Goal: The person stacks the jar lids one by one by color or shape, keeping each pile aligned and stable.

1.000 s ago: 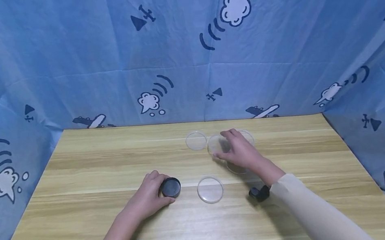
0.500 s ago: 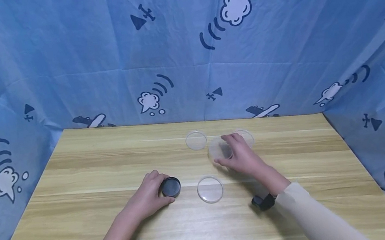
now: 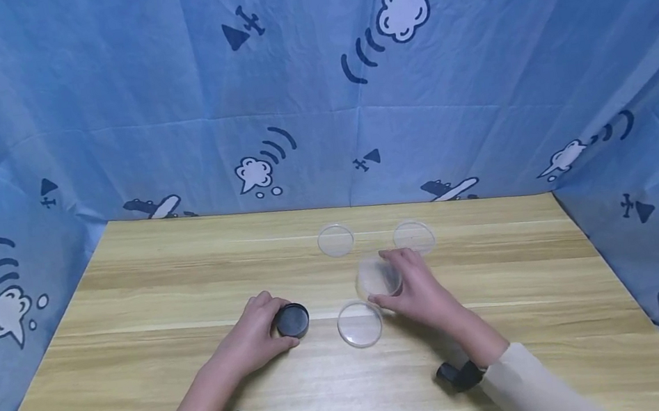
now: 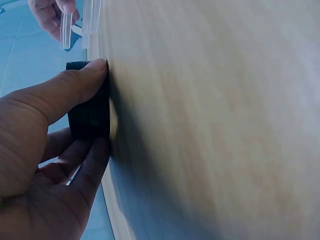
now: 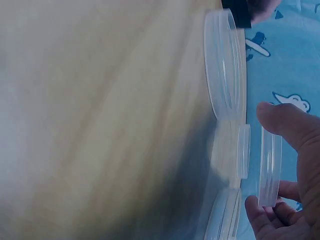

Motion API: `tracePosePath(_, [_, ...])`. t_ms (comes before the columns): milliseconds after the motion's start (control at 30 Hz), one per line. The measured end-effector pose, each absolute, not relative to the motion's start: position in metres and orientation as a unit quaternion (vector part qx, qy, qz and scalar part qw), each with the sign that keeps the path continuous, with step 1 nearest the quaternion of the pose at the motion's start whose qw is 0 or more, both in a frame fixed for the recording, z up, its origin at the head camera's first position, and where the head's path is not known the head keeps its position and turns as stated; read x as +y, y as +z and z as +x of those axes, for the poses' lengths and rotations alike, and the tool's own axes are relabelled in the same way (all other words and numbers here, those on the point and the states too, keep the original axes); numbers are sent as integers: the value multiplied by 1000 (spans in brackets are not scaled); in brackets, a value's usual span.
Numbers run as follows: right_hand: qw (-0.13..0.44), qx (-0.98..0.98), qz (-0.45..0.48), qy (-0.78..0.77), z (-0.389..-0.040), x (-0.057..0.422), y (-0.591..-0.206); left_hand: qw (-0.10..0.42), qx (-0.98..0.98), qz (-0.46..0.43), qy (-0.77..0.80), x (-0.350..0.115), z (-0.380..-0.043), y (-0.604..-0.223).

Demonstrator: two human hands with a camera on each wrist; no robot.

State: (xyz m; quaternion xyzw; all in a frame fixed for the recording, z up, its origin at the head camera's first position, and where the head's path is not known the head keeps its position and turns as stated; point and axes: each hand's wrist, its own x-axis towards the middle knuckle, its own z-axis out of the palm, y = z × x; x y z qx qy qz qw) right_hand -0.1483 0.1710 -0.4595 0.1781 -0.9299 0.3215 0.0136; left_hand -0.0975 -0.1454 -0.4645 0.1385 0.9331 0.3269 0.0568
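Note:
My left hand [image 3: 253,339] grips a small round black container [image 3: 292,321] by its side, thumb and fingers on opposite edges. The container sits on the tabletop, as the left wrist view shows it against the wood. In my right hand [image 3: 420,291] is a clear petri dish [image 3: 379,277], pinched at the rim between thumb and fingers. The right wrist view shows this dish [image 5: 270,167] held off the table. Just in front of it lies another clear petri dish [image 3: 360,325] on the wood. A further dish [image 5: 225,215] shows low in the right wrist view; my right hand covers that spot in the head view.
Two more clear dishes lie toward the back, one left [image 3: 336,240] and one right [image 3: 413,238]. The wooden table [image 3: 187,274] ends at a blue patterned cloth [image 3: 300,83] behind and at both sides. Black cameras sit on both wrists.
My right hand has drawn the clear petri dish toward me, from between the back dishes to just behind the front dish. My left hand and the black container have stayed put.

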Motion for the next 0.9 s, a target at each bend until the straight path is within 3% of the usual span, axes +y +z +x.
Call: tracePosePath(900, [-25, -917, 236, 322, -101, 155, -461, 56, 932, 135, 331, -144, -97, -465])
